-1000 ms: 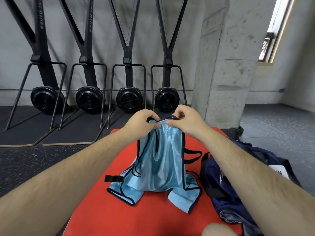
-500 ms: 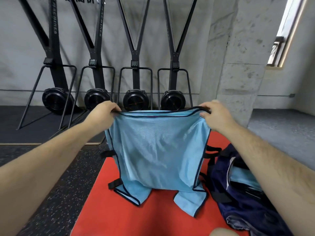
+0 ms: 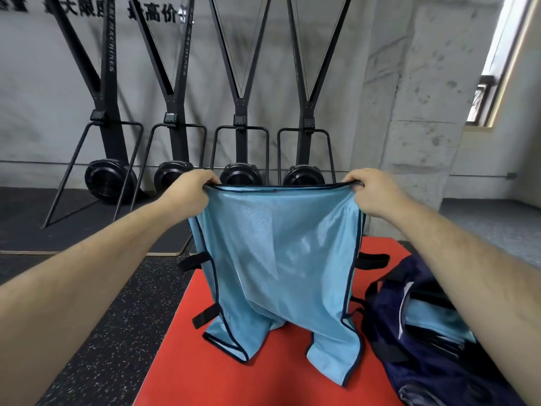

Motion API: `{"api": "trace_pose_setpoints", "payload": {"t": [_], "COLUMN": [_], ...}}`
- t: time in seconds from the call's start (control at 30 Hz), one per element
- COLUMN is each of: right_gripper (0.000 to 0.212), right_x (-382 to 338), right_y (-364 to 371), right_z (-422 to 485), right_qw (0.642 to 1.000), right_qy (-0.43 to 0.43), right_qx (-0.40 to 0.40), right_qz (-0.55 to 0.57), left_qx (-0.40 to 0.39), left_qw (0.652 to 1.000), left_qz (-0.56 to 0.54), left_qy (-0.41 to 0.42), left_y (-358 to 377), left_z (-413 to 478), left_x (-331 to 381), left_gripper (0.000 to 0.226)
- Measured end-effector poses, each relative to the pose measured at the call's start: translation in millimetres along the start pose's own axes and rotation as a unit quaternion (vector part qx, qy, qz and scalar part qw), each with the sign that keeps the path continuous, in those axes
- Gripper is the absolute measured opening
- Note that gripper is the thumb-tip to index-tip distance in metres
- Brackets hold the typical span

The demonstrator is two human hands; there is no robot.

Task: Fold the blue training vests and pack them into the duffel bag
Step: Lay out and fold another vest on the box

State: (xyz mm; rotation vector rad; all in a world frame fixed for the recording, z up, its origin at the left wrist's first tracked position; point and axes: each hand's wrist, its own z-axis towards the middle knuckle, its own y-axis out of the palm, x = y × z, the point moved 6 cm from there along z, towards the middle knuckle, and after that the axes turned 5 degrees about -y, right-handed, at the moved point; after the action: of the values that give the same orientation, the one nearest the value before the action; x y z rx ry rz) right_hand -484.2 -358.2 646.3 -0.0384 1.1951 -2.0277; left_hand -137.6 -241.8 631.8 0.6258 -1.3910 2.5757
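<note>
A light blue training vest with black trim hangs spread wide in front of me. My left hand grips its top left corner and my right hand grips its top right corner. The two shoulder straps at its lower end touch the red mat. A navy duffel bag lies open on the mat at the right, with light blue fabric inside it.
Four black ski-trainer machines stand against the grey wall behind the mat. A concrete pillar rises at the right. Speckled black rubber floor lies to the left of the mat.
My hands were together on a bunched vest; they have moved apart and up, stretching the vest's top edge flat. The view has tilted upward.
</note>
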Motion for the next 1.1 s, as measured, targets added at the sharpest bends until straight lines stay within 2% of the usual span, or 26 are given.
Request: {"api": "trace_pose_setpoints", "payload": {"t": [0.13,0.3,0.37,0.43,0.47,0.53,0.57,0.63,0.67,0.73,0.9,0.97,1.03,1.07,1.1], "right_gripper": [0.019,0.027,0.026,0.012,0.007,0.04,0.044,0.021,0.016,0.025,0.049,0.042,0.018,0.019,0.037], "right_x": [-2.8,-4.7,-4.8,-9.8,-14.2,-22.6,-22.9,-20.7,-18.8,-18.5,-22.6,-23.5,-28.1,-30.7,-33.7], "right_y": [1.0,-0.6,-0.3,1.4,2.2,4.1,6.0,14.2,19.1,28.4,29.9,31.8,30.0,26.5,22.7], "right_z": [-0.7,-3.7,-3.6,-6.8,-9.6,-16.3,-17.6,-14.1,-10.9,-8.7,-12.5,-12.1,-12.5,-12.8,-13.1], "right_qw": [1.0,1.0,0.999,0.998,0.997,0.987,0.976,0.956,0.951,0.957,0.992,0.993,0.994,0.993,0.989], "right_qy": [0.016,0.026,0.021,-0.003,-0.025,-0.076,-0.089,-0.1,-0.1,-0.098,-0.033,-0.028,-0.028,-0.036,-0.052], "right_qx": [-0.005,-0.006,0.0,-0.019,-0.051,-0.13,-0.156,-0.173,-0.174,-0.166,-0.107,-0.11,-0.107,-0.11,-0.121], "right_qz": [-0.022,0.007,0.033,0.064,0.049,-0.061,-0.126,-0.215,-0.238,-0.219,-0.063,-0.02,-0.006,-0.025,-0.065], "left_qx": [-0.009,-0.02,-0.014,-0.029,-0.058,-0.11,-0.122,-0.127,-0.128,-0.115,-0.025,-0.017,-0.03,-0.044,-0.06], "left_qw": [1.0,0.998,0.999,0.995,0.993,0.987,0.983,0.979,0.979,0.982,0.999,0.999,0.998,0.998,0.995], "left_qz": [-0.026,0.024,0.052,0.079,0.08,0.106,0.13,0.153,0.149,0.13,0.0,-0.008,-0.019,-0.001,0.041], "left_qy": [0.007,-0.051,-0.01,0.055,0.063,0.053,0.05,0.053,0.061,0.076,0.047,0.048,0.046,0.051,0.069], "left_y": [4.3,3.9,0.9,-3.3,-2.8,3.3,6.2,12.1,14.8,19.1,14.7,17.8,17.3,14.7,12.8], "left_z": [5.4,6.5,6.4,5.9,5.5,5.6,4.5,5.3,4.4,3.6,1.1,4.3,3.3,1.0,1.4], "left_x": [4.8,6.1,13.2,19.4,20.0,15.1,13.7,12.9,14.8,17.7,31.0,34.4,41.0,44.8,46.9], "left_gripper": [0.033,0.012,0.021,0.048,0.056,0.055,0.046,0.01,0.012,0.028,0.04,0.038,0.019,0.013,0.031]}}
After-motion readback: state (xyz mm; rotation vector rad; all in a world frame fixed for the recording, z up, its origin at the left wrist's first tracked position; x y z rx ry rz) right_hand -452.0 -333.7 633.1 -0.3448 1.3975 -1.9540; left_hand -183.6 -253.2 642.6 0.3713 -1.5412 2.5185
